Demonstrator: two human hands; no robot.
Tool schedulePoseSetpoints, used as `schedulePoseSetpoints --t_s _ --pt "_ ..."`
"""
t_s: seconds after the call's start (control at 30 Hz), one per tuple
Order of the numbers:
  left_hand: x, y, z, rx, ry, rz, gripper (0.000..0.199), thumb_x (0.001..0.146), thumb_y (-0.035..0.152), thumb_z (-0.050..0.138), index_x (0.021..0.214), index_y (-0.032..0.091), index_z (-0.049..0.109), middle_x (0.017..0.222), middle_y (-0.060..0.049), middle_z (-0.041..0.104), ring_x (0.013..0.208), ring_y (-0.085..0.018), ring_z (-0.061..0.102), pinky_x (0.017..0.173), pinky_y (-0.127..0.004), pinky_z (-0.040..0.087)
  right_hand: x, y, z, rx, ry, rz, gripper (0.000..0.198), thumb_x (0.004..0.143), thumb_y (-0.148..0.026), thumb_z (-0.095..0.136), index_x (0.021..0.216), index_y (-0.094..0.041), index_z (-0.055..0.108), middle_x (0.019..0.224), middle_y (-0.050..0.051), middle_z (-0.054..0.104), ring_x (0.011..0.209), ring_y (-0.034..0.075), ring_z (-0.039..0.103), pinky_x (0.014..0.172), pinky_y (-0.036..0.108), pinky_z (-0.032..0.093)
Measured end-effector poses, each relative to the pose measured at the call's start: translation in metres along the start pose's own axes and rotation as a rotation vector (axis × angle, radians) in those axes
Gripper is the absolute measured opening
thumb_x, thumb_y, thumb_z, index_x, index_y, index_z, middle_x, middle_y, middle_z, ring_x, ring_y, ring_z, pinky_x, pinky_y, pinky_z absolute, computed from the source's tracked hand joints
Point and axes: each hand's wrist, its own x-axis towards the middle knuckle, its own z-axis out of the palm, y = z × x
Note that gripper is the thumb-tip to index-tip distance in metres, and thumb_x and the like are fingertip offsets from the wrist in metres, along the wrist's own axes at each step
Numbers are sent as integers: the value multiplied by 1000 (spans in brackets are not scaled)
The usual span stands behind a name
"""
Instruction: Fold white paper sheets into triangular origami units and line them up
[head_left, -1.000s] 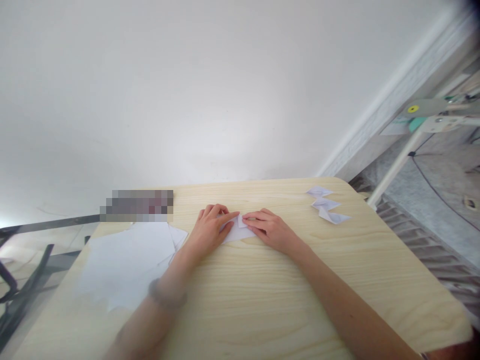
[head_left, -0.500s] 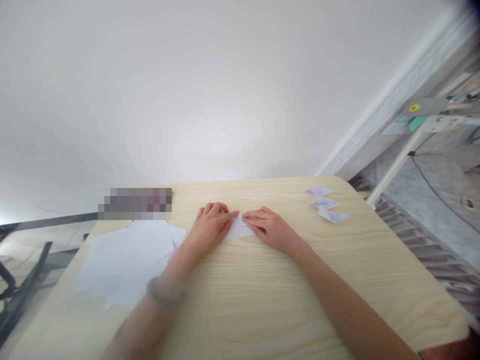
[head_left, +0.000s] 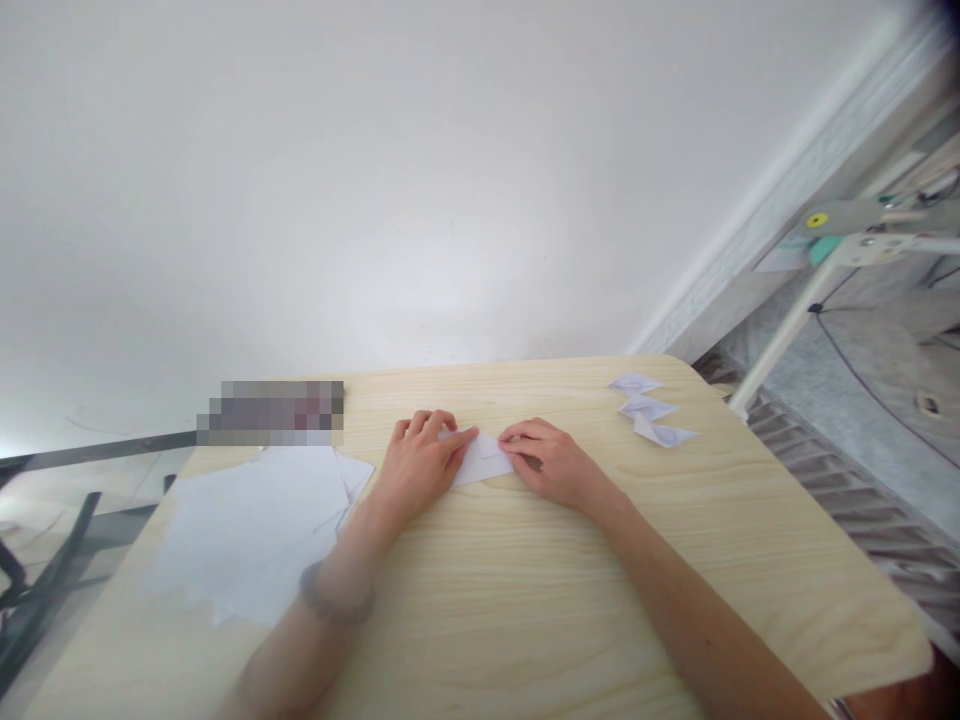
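Head view: left hand (head_left: 418, 462), loosely curled, presses creased white paper (head_left: 474, 468); right hand (head_left: 553, 463) pinches its edge.

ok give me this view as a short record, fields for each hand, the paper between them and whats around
left hand: fingertips on the folded paper
right hand: fingertips at that paper's right side
folded paper: white, lying on the table, a smaller flap showing on top
left wrist: dark bracelet
left side: overlapping white sheets
right side: three folded paper pieces, close together
behind: pale wall
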Motion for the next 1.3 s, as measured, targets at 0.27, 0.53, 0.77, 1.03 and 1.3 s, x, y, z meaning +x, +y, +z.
schedulePoseSetpoints --t_s 0.27,0.53,0.77,1.03,1.3 --pt "2 -6 5 -174 46 -90 21 82 37 49 96 26 60 95 -3 56 93 -21 47 81 -36 36 4 -4 8 -15 26 -1 20 74 -10 51 83 -21 65 90 4 63 85 16 56 78 31 47" --pt "7 -11 10 -390 20 -156 14 75 34 57 78 21 60 83 -1 62 84 -18 53 79 -35 37 6 -7 13 58 77 132 15 78 -17 52 90 -19 60 91 5 60 85 16 55 78 30 46" --pt "6 -3 4 -589 -33 -115 15 80 31 51 78 19 60 77 0 64 73 -14 56 73 -29 40 8 -9 14 20 15 85 12 83 -23 49 83 -19 60 82 3 60 80 15 54 75 29 43" --pt "7 4 5 -521 -55 -76 18 82 25 45 77 19 61 72 0 63 67 -14 53 71 -29 37 9 -10 15 84 -27 62 14 83 -18 47 81 -17 60 77 3 61 74 14 53 71 26 41" --pt "5 -1 4 -599 -36 -193 19 81 27 44 77 16 59 72 -2 62 63 -13 52 59 -24 38 6 2 2 70 -59 101 17 78 -14 48 64 -16 58 63 0 55 57 9 47 57 22 36"
